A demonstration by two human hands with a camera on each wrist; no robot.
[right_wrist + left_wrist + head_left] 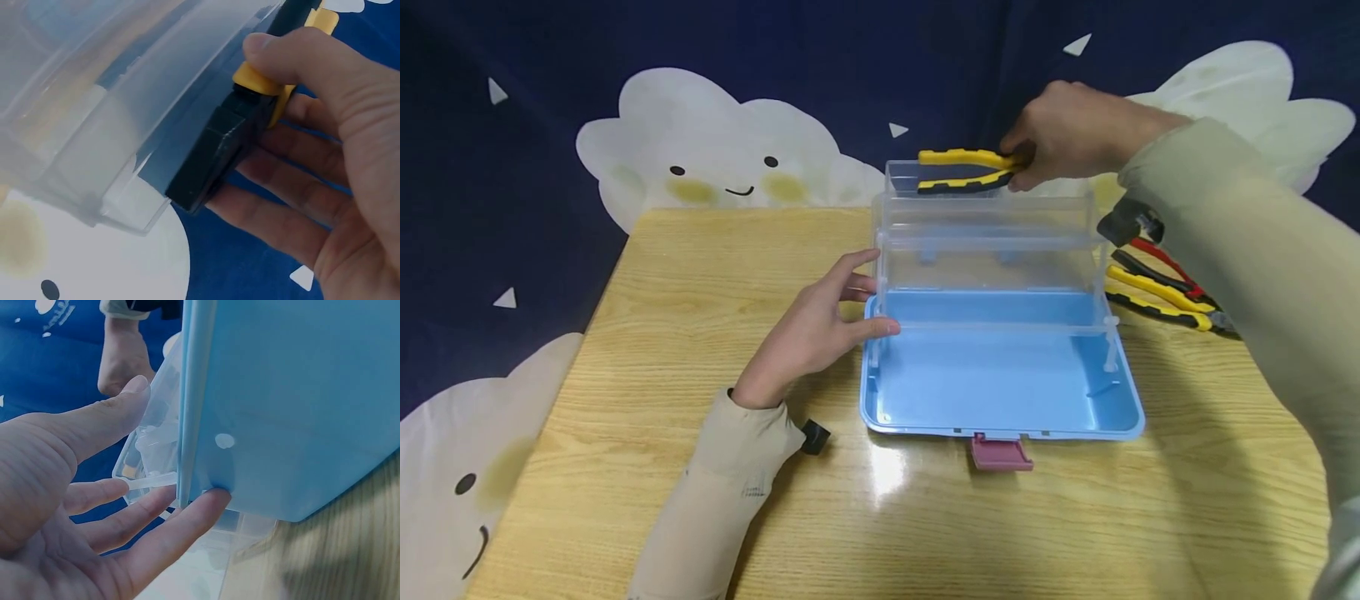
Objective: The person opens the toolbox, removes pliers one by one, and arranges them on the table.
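A blue toolbox [985, 383] stands open on the table, its clear plastic trays [985, 262] raised in tiers at the back. My right hand [1075, 133] pinches a pair of pliers [962, 157] with yellow-and-black handles over the top tray. In the right wrist view, the pliers' dark head [215, 144] lies between thumb and fingers, close along the clear tray's edge. My left hand [812, 329] is at the toolbox's left side, thumb over the rim and fingers extended; in the left wrist view, a fingertip [215, 499] rests against the blue wall.
More pliers, one with yellow-and-black handles [1157, 287] and one with red-and-black handles [1165, 262], lie right of the toolbox, partly behind my right sleeve. A purple latch [1000, 454] hangs at the toolbox's front. Dark blue cloud-patterned cloth [820, 50] borders the wooden table [715, 275].
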